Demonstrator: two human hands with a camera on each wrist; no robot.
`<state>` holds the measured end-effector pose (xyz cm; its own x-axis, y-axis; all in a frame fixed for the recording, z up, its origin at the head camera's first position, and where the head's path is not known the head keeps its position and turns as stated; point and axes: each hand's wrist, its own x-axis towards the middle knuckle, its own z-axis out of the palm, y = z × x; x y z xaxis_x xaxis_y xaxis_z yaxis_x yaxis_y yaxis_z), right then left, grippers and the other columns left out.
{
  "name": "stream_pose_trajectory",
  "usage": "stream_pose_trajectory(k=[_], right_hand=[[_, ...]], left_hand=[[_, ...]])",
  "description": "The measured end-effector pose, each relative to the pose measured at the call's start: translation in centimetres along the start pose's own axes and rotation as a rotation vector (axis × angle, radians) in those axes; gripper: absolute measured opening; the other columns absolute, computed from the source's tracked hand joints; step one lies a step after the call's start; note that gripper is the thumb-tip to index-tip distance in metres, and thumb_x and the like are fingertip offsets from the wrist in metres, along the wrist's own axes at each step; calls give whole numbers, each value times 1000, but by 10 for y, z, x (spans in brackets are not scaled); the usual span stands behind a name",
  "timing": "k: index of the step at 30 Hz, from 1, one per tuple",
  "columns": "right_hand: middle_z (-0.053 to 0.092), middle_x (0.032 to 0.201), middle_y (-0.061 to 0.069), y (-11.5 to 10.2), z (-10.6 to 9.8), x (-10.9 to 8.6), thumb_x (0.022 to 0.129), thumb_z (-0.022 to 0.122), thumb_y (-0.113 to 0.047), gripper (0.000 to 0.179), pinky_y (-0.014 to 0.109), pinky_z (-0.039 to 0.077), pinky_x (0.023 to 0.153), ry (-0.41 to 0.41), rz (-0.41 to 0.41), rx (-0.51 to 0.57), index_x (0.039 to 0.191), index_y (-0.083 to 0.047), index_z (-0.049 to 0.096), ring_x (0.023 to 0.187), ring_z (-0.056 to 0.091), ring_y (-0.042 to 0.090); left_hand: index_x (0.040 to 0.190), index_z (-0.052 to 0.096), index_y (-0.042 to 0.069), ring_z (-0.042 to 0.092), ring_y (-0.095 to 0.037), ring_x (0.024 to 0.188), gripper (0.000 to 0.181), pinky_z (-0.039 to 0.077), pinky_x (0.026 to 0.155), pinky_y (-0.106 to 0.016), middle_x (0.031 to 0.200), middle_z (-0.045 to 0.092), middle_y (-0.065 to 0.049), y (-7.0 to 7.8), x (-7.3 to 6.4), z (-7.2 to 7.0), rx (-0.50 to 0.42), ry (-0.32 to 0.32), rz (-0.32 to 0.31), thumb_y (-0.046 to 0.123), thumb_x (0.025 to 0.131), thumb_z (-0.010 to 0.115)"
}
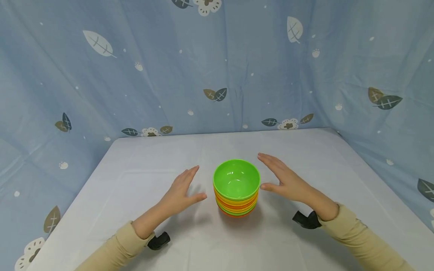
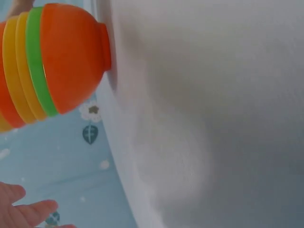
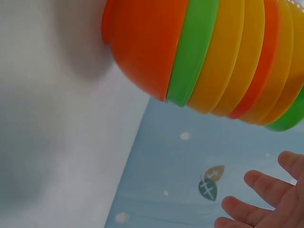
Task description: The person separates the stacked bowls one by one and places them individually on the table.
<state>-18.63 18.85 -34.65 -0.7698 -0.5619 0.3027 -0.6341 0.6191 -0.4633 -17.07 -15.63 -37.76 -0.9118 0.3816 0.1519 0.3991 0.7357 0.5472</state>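
Observation:
A nested stack of green, yellow and orange bowls [image 1: 236,180] stands upright on the table, a green one on top and an orange one [image 3: 145,42] at the bottom. To its left is my left hand [image 1: 179,194], fingers extended and thumb apart, not touching the bowls. On the other side my right hand [image 1: 288,180] is held with straight fingers, its thumb tip close to the top bowl's rim. Neither hand holds anything. Part of the left hand [image 2: 23,209] shows in the left wrist view, and spread fingers of the right hand [image 3: 270,199] in the right wrist view.
A white cloth covers the table [image 1: 162,150]. Behind it and at both sides hangs a blue curtain [image 1: 152,90] printed with leaves and flowers. Black wrist devices sit under the left cuff [image 1: 158,241] and the right cuff [image 1: 306,220].

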Motion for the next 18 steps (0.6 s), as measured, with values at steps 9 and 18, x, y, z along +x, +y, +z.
stream_pose_trajectory(k=[9, 18], right_hand=[[27, 148, 12, -3, 4, 3, 83, 64, -39, 79, 63, 27, 99, -5, 3, 105, 146, -13, 23, 134, 25, 37], [27, 149, 11, -8, 5, 5, 83, 61, -48, 80, 64, 27, 99, -18, -7, 178, 146, -16, 23, 134, 25, 37]], left_hand=[[148, 17, 22, 21, -32, 137, 89, 25, 105, -57, 150, 25, -7, 13, 4, 9, -112, -59, -10, 50, 78, 65], [147, 19, 17, 27, -27, 135, 91, 29, 104, -54, 148, 30, -2, 20, 7, 19, -178, -84, 69, 46, 76, 69]])
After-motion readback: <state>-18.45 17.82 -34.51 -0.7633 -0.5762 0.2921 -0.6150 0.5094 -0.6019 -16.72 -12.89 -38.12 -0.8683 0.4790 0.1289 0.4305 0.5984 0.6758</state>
